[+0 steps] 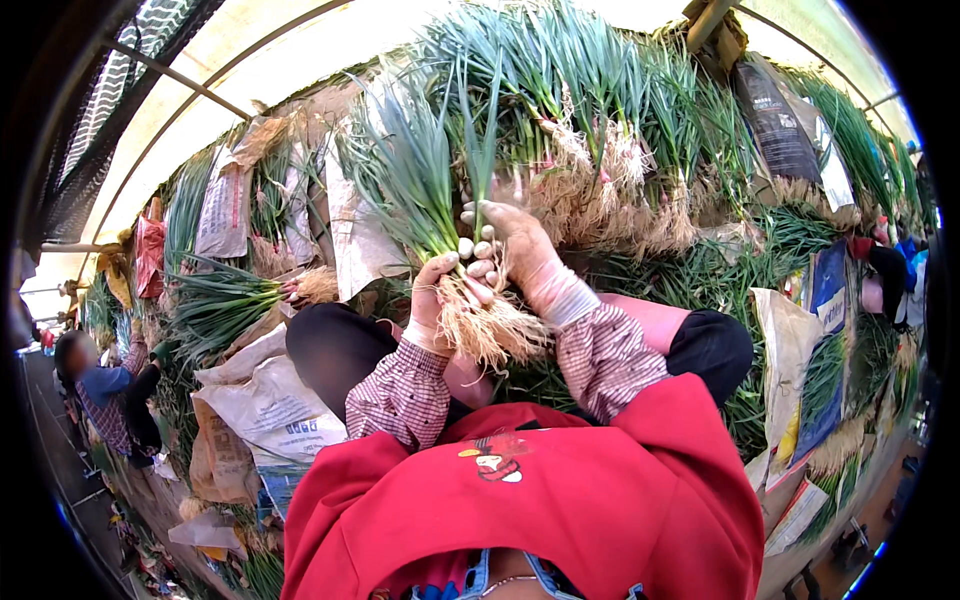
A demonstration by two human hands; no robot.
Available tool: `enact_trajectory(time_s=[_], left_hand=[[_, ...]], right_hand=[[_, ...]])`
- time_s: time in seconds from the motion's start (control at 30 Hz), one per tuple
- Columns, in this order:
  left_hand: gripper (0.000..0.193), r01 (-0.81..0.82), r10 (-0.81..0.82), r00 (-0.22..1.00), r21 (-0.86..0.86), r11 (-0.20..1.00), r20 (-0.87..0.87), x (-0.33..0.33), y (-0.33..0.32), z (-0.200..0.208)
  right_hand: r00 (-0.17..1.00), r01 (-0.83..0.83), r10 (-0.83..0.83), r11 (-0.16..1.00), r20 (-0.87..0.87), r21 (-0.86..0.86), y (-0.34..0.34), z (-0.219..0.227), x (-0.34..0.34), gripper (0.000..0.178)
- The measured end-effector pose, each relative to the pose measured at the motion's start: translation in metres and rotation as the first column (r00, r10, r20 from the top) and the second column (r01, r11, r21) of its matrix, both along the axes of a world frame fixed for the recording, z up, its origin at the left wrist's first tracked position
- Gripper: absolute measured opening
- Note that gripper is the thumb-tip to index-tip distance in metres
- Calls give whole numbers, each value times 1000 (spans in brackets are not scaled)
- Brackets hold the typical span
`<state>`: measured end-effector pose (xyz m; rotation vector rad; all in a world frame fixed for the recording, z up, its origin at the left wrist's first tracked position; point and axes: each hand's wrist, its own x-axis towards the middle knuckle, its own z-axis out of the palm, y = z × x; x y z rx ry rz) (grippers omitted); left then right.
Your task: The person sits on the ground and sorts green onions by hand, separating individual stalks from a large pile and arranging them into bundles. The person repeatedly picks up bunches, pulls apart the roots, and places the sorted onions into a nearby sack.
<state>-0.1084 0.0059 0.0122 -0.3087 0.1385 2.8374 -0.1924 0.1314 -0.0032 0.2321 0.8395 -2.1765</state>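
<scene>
A bunch of green garlic (415,190) is upright in front of me, with long leaves pointing away and pale roots (490,325) hanging toward my lap. My left hand (432,303), in a thin soil-stained glove, is closed round its lower stems. White and pinkish bulbs (481,268) cluster between my two hands. Also gloved, my right hand (522,248) pinches a garlic stalk (480,150) beside the bunch, its fingers against the bulbs. Its fingertips are partly hidden behind the stalk.
Large rows of garlic bunches (600,90) stand along the far side, roots toward me. Another bunch (235,300) lies at left. Loose leaves (700,285) cover the ground at right. White sacks (275,405) lie near my left knee. A person (110,390) sits at far left.
</scene>
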Motion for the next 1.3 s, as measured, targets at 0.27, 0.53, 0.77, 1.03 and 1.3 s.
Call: enact_trajectory(time_s=[0.27,0.53,0.77,1.03,1.3], left_hand=[[25,-35,35,999,94,995,9,7,7,-10],[24,7,7,988,-93,996,152,23,-12,0],[21,83,-82,968,6,997,237,25,-19,-5],[20,57,-41,980,-80,995,193,31,-22,9],[21,142,8,946,-435,889,325,30,-22,-20]], right_hand=[[972,228,-224,971,-67,66,-5,-6,21,16],[955,-286,289,957,-66,50,1,-16,6,25],[772,104,238,867,-589,487,-13,-54,17,41],[410,325,726,450,-553,832,43,-46,0,37],[195,449,660,597,-725,665,-7,-15,1,31]])
